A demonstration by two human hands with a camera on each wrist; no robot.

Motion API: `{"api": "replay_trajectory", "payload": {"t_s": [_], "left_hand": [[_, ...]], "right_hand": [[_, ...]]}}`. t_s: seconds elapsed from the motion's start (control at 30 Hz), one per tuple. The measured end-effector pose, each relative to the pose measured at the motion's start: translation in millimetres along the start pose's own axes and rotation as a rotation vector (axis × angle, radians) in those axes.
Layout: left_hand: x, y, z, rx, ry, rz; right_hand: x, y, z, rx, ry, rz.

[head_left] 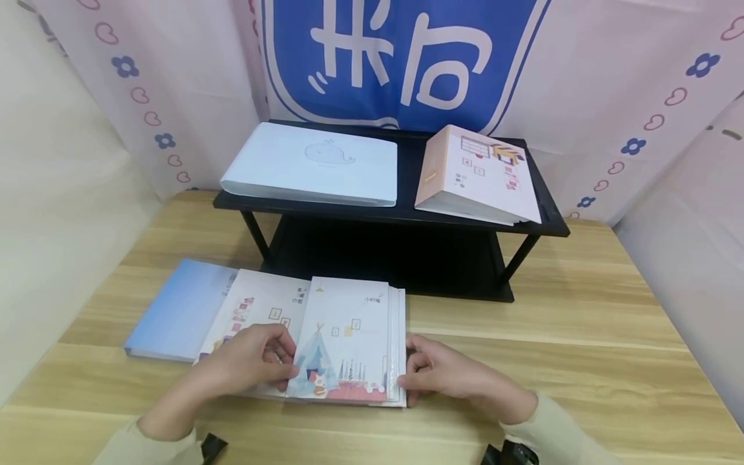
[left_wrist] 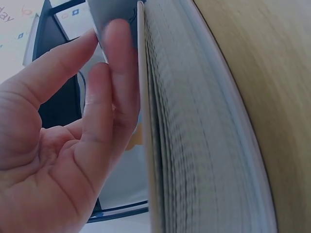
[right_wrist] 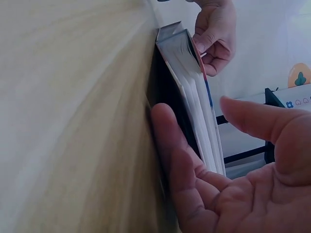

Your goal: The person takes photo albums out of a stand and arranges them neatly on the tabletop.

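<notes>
Black rack (head_left: 378, 248) has a whale-print album (head_left: 314, 168) and a peach-spined one (head_left: 482, 181) on top; the open album (head_left: 360, 345) lies on the table (head_left: 610, 361) in front, left hand (head_left: 252, 355) pinching it by the fold, right hand (head_left: 438, 368) gripping its right edge. Only the wrist cams show the thick page stack (left_wrist: 189, 121) edge-on. Page print's too tiny to read.

Person's wearing a light beige top, kinda cream, looks plain from where I'm standing. The left sleeve (head_left: 154, 447) stops a little behind the left hand (head_left: 252, 361), and the right sleeve (head_left: 555, 431) stops the same way behind the right hand (head_left: 442, 371). Thumb side of the left one there's an angular black tab (head_left: 214, 447); thumb side of the right, a chunkier black piece (head_left: 519, 453) with a shiny rounded bit, mostly cut off though.
</notes>
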State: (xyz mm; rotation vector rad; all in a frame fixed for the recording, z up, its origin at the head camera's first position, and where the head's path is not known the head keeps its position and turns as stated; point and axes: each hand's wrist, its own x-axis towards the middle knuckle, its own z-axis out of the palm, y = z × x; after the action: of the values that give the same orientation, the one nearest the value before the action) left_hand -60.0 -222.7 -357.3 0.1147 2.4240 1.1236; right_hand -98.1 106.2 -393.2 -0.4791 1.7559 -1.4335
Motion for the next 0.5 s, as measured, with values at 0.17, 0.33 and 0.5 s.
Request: {"api": "replay_trajectory", "payload": {"t_s": [0.17,0.33,0.5], "left_hand": [[0.7,-1.1,0.1,-0.014,-0.013,-0.004],[0.9,-1.7,-0.8,-0.010,-0.014,-0.003],[1.3,-2.3,-3.3,-0.019,-0.013,0.003]], "right_hand": [[-2.8,-2.2,-4.9,-0.041,0.004,0.021],[-5.9,-5.2,-7.6,-0.112,0.027,0.040],[-7.3,-8.1,-9.7,-0.159,0.024,0.036]]}}
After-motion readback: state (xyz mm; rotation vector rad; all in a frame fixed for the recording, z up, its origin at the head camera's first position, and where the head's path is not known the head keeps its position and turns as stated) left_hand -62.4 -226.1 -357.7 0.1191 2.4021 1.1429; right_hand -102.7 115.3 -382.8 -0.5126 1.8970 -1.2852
